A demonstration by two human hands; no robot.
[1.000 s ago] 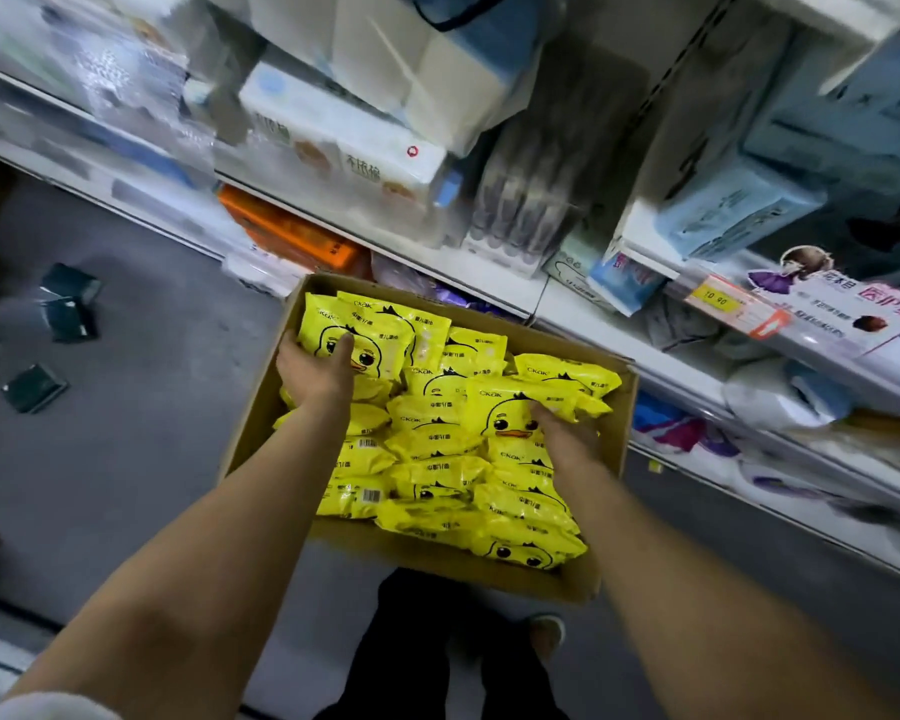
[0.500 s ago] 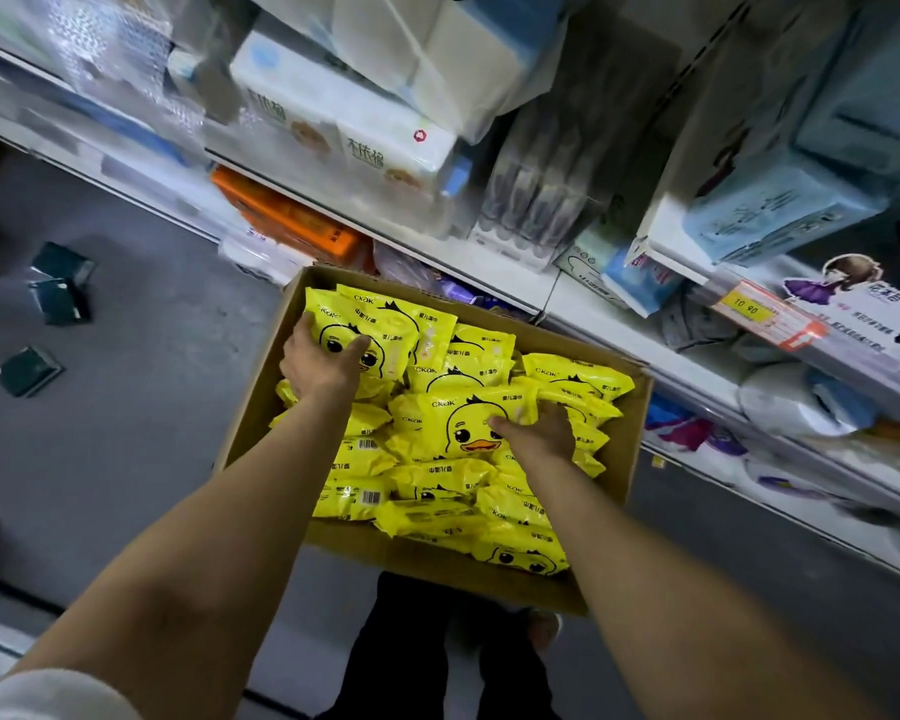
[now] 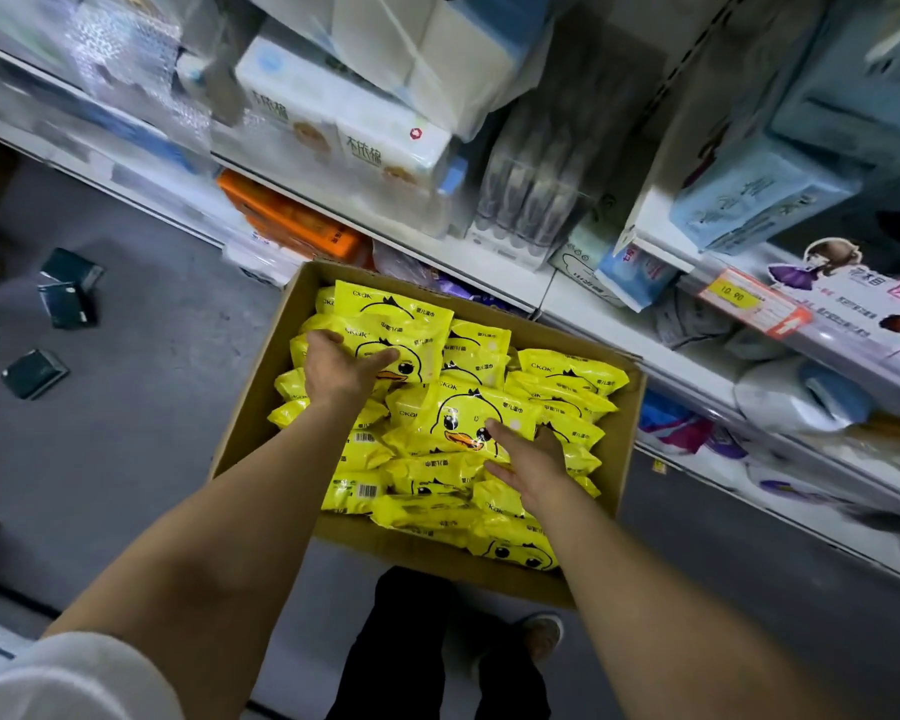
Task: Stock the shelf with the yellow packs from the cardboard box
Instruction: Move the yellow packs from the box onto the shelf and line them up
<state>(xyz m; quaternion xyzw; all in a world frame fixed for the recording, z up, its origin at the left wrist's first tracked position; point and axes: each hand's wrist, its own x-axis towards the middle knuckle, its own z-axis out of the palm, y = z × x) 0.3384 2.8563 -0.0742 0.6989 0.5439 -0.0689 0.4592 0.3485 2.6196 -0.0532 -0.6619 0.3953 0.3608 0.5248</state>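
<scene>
We see lots of shiny yellow plastic packs with a duck face [image 3: 437,449] piled in an open brown cardboard box [image 3: 253,418]. The box sits on the grey floor [image 3: 141,459], just beside the bottom of the white shop shelf [image 3: 494,272].

Our left hand [image 3: 340,370] is on one yellow duck pack at the far left of the box [image 3: 391,330]. The thumb lies across the front of this pack and the fingers go behind its left edge, so the hand grips it. That pack stands tilted up above the others.

Our right hand [image 3: 528,457] is on another yellow duck pack in the middle of the box [image 3: 453,418]. The thumb lies on the duck's face and the fingers curl round the right edge, so this hand grips a pack too.

On the shelf are white tissue packs [image 3: 344,132], a flat orange pack [image 3: 292,220], blue packs [image 3: 749,200] and a yellow price tag [image 3: 733,296]. A few small dark green boxes [image 3: 68,293] lie on the floor, well apart from the box. Below us we see black trouser legs [image 3: 411,662] and a shoe [image 3: 541,634].
</scene>
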